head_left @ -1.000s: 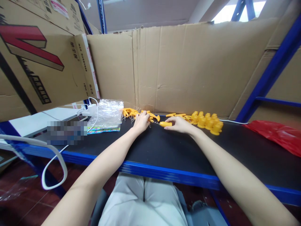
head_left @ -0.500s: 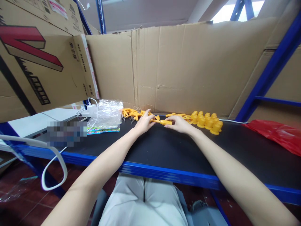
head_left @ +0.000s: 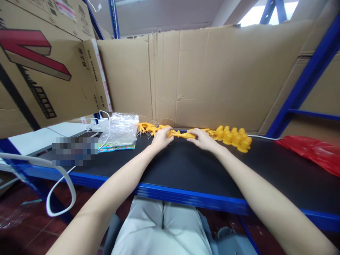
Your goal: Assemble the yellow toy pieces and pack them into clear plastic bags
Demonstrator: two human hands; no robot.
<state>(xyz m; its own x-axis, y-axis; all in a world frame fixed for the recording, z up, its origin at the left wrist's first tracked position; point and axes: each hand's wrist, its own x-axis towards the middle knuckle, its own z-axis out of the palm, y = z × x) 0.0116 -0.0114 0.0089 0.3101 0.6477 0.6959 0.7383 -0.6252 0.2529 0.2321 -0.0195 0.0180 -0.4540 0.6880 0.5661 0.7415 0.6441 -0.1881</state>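
Two yellow plastic parts lie end to end between the hands, a little right of the frame's centre, just above the black table [head_left: 202, 173]. The slim yellow part [head_left: 176, 133] runs out from the left grip [head_left: 160, 138] toward the right of the frame, and the thick yellow part [head_left: 188, 135] points back at it from the right grip [head_left: 203, 139]. Their near ends meet or almost meet; I cannot tell which.

The right grip is narrow, thumb and fingers pinched on the outer end of the thick part. The left grip is narrow too, its fingers curled about the slim part, whose far end they hide.

Just left of the left grip, a heap of yellow branching pieces [head_left: 145, 127] sits beside small silvery metal bits [head_left: 148, 135]. Right of the right grip, yellow cups [head_left: 233, 136] stand in a cluster. Clear plastic bags [head_left: 122, 129] lie left of the heap; a red bag [head_left: 310, 152] lies at the right edge of the frame.
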